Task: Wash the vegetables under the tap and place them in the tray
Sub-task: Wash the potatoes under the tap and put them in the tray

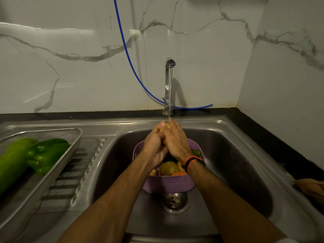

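- Yellow vegetable (167, 126), mid-frame: we clasp it between our left hand (154, 146) and right hand (176, 142), fingers of both curled round it, under the tap (168, 85) stream.
- Purple basket (168, 185) in the sink (236, 155), below our hands: more vegetables, among them a potato (168, 167).
- Steel tray (70, 135), left of frame: holds a green pepper (47, 155) beside a green gourd (12, 158).

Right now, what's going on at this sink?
A person is washing vegetables. Both hands, the left hand and the right hand, are wrapped around a yellowish vegetable under the running tap. Below them a purple basket in the sink holds more vegetables waiting. On the left, a metal tray already holds a green capsicum and another green vegetable.
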